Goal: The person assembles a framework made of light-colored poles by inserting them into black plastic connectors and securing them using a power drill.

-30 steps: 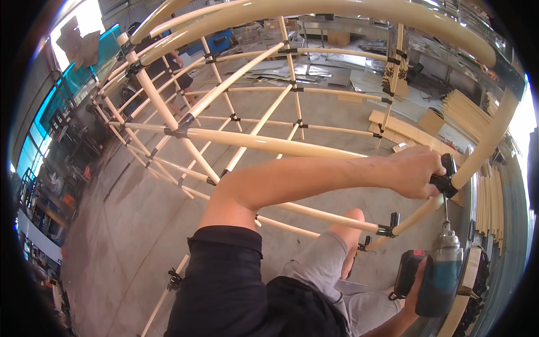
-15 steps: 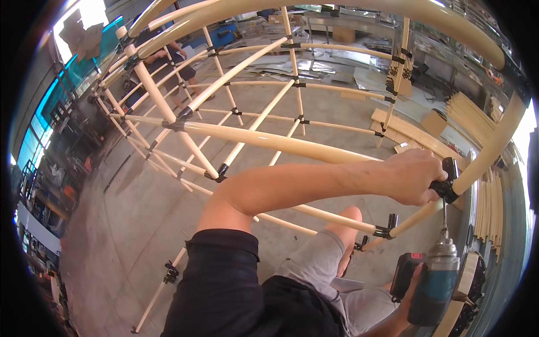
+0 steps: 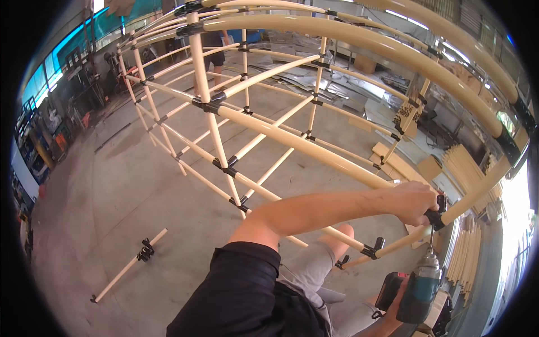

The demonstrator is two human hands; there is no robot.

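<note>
A frame of cream-coloured pipes (image 3: 314, 149) and black clamp joints stands in front of me. My left hand (image 3: 412, 203) is closed around the black joint (image 3: 433, 219) at the right-hand upright, where a horizontal pipe meets it. Below that joint, my right hand (image 3: 394, 314) grips a teal and black cordless drill (image 3: 421, 289), its battery to the left. The drill points upward, and its long thin bit reaches the underside of the joint. The fingers of my left hand are partly hidden behind the joint.
A loose pipe with black joints (image 3: 129, 267) lies on the concrete floor at left. Bundles of cream pipes (image 3: 465, 255) stand at right, near cardboard boxes (image 3: 401, 163). Metal sheets lie at the back. Another person (image 3: 213, 53) stands behind the frame.
The view has shifted, so the frame and both my hands appear farther left and more of the left floor shows. The drill bit stays at the joint and both grips are unchanged.
</note>
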